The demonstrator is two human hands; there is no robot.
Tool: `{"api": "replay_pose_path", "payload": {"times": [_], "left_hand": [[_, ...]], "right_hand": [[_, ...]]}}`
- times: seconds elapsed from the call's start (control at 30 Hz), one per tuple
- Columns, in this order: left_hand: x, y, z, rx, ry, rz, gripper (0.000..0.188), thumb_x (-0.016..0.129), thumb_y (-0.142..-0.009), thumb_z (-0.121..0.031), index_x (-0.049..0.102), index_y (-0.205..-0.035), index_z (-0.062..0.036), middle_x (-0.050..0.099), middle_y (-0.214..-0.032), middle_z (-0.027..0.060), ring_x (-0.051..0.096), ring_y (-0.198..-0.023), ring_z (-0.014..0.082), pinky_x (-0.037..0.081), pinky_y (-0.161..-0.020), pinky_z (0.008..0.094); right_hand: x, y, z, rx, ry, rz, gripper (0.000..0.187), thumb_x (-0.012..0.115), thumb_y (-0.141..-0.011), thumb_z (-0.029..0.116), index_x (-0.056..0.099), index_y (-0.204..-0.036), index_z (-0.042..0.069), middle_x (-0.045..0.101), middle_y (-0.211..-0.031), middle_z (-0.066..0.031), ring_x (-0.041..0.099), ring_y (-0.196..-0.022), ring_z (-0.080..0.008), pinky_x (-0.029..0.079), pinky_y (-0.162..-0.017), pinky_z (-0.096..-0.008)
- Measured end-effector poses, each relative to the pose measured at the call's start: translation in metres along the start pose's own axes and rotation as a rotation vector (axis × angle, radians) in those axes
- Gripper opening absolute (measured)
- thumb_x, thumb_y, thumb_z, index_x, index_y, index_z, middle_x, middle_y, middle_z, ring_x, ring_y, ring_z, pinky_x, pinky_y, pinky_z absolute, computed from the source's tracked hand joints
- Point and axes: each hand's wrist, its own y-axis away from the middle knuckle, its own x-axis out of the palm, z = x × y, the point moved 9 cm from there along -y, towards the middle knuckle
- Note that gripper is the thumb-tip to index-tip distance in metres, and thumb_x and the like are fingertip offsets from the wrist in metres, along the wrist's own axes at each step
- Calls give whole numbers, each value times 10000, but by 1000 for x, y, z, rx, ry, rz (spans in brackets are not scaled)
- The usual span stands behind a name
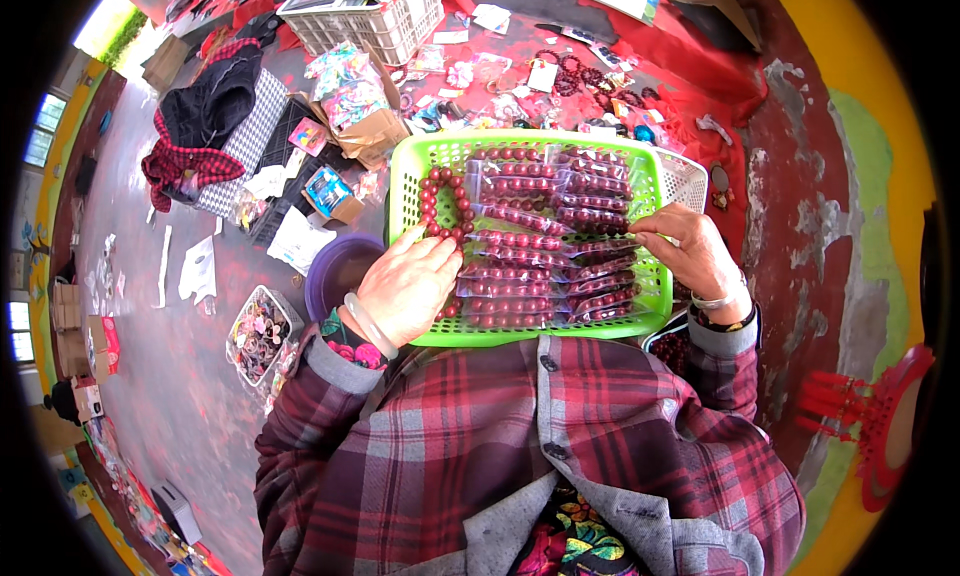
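A bright green plastic basket [403, 176] lies in front of my body. It holds two columns of dark red bead bracelets in clear plastic sleeves [515, 241]. One loose dark red bead bracelet [433, 188] forms a loop along the basket's left side. My left hand [410, 281] rests over the lower end of that loop, its fingers stretched out and touching the beads; its palm side is hidden. At the basket's right side, my right hand [692, 251] has thumb and forefinger closed on the end of a sleeved bracelet in the right column.
A purple bucket [340, 261] stands left of the basket, near a small container of assorted trinkets [262, 336]. Beyond are a cardboard box of colourful packets [365, 126], a white crate [400, 26] and scattered bracelets on red cloth. A red chair-like object [885, 426] is at right.
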Motion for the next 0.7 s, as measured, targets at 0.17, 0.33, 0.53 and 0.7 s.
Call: {"api": "replay_pose_path", "payload": {"times": [0.17, 0.33, 0.53, 0.7], "left_hand": [[-17, 0, -9, 6, 62, 77, 600, 724, -687, -304, 550, -1172, 3, 522, -1250, 174, 424, -1243, 326, 258, -1088, 477], [-10, -5, -12, -40, 37, 81, 577, 761, -601, -198, 582, -1108, 13, 501, -1257, 199, 399, -1251, 359, 221, -1089, 509], [-9, -6, -16, -41, 9, 85, 576, 772, -593, -160, 574, -1106, 8, 487, -1274, 196, 394, -1256, 352, 216, -1092, 505], [-18, -3, -9, 23, 97, 69, 491, 754, -630, -169, 587, -1057, 6, 495, -1274, 197, 384, -1261, 379, 221, -1088, 513]], "right_hand": [[-46, 55, -65, 284, -61, -294, 170, 618, -833, 116, 688, -923, -10, 670, -798, -128, 626, -774, -207, 477, -706, -309], [-76, 172, -191, 669, -252, -612, 217, 589, -873, 170, 685, -923, -18, 664, -762, -32, 578, -683, -94, 449, -618, -236], [-23, 345, -303, 1133, -191, -756, 198, 604, -805, 152, 693, -839, -21, 672, -716, -83, 631, -706, -135, 484, -613, -271], [96, 457, -382, 1460, -233, -540, 178, 628, -719, 142, 697, -859, 56, 692, -943, -68, 658, -843, -263, 524, -720, -357]]}}
